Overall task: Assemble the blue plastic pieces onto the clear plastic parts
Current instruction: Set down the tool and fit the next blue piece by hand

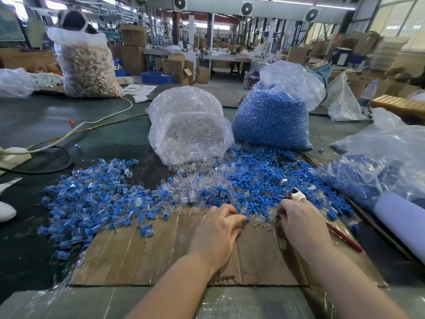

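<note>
Lying in a mixed heap on the table, the loose blue pieces (pixel 264 180) and clear parts (pixel 190 192) spread just in front of our two hands, and the near edge of the heap lies on the cardboard (pixel 142 256). Our left hand (pixel 216 236) rests on this cardboard with the fingers curled, their tips at the edge of the heap beside a blue piece; we cannot tell if it pinches a piece. Our right hand (pixel 299 224) also has curled fingers, among clear parts, and what it holds, if anything, is hidden from us. To the left of the hands we see a second pile (pixel 92 203), where blue and clear look already joined together. Behind the heap a clear bag (pixel 188 125) lies on its side with its mouth toward us, and clear parts spill out of it. Just beside it, on the right, stands a blue bag (pixel 273 116), full of blue pieces. Another bag (pixel 368 171) with blue pieces lies at the far right. A tool with red handles (pixel 342 236) lies to the right of our right hand. A white cable (pixel 76 130) runs over the dark table (pixel 34 249) on the left.
</note>
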`<act>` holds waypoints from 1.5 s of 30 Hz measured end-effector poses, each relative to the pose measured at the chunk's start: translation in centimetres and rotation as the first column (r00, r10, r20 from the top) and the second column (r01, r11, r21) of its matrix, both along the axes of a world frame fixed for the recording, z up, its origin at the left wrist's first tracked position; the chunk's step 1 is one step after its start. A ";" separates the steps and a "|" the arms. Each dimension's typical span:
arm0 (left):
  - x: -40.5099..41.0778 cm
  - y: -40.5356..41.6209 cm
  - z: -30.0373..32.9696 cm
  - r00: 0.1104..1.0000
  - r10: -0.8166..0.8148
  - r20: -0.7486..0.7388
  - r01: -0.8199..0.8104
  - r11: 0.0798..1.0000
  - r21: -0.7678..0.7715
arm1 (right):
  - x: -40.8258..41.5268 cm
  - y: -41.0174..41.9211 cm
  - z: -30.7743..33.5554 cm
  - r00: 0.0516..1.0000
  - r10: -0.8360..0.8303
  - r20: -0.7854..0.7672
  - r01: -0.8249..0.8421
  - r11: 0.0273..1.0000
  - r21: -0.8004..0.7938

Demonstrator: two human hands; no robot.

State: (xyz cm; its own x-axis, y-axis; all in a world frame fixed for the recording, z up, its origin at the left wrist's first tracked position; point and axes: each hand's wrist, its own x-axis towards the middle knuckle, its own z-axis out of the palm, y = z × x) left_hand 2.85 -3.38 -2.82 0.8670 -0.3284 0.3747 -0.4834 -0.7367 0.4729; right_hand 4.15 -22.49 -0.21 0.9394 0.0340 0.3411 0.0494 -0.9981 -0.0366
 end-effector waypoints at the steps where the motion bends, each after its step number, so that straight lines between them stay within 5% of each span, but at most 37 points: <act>1: 0.0 0.0 0.0 1.000 -0.002 0.001 0.002 1.000 -0.021 | 0.0 0.1 0.0 1.000 0.003 0.005 -0.003 1.000 0.009; 6: 0.0 0.2 -0.1 0.998 0.057 -0.019 -0.059 0.990 -0.130 | 0.1 0.1 0.2 0.999 0.017 -0.027 -0.017 1.000 0.018; 9: 0.0 0.3 0.1 0.994 0.097 -0.053 -0.105 0.974 -0.199 | -0.1 0.7 0.5 0.999 0.049 0.014 -0.051 0.987 0.156; 17: -0.3 0.6 0.5 0.978 0.188 -0.092 -0.209 0.906 -0.368 | -2.1 6.3 1.1 0.977 0.180 0.115 -0.214 0.816 0.537; 34: 0.0 1.3 0.4 0.930 0.243 -0.274 -0.357 0.770 -0.529 | -2.4 8.6 -2.0 0.990 0.092 0.106 -0.139 0.560 0.817; 45: -0.3 1.2 0.6 0.938 0.146 -0.313 -0.302 0.787 -0.537 | -2.7 8.7 -2.1 0.986 0.112 0.126 -0.169 0.694 0.700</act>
